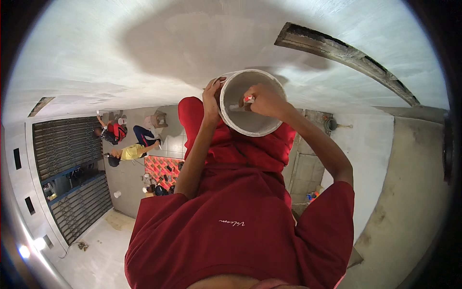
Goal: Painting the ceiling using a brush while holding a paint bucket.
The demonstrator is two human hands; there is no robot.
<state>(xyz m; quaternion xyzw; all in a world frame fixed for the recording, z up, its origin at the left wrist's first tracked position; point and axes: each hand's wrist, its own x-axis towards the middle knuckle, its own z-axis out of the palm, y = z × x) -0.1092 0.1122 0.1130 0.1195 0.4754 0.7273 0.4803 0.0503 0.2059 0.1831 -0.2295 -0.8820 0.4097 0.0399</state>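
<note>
In front of my lap is a round white bucket (252,129), its mouth facing up at me and its inside coated pale grey-white. My left hand (211,100) grips the bucket's left rim, close to the thin wire handle. My right hand (265,101) reaches inside the bucket, closed around a paintbrush (249,98). A red and white part of the brush shows at the fist, with a whitish end pointing left. How deep any paint stands in the bucket is hard to make out.
A pale wall (192,53) rises ahead, with a dark-edged slot (346,53) at upper right. Two people work at far left: one in a yellow shirt (131,152), another with red clothing (118,131). A red patterned mat (161,168) with objects lies on the floor. Metal shutters (67,139) stand beyond.
</note>
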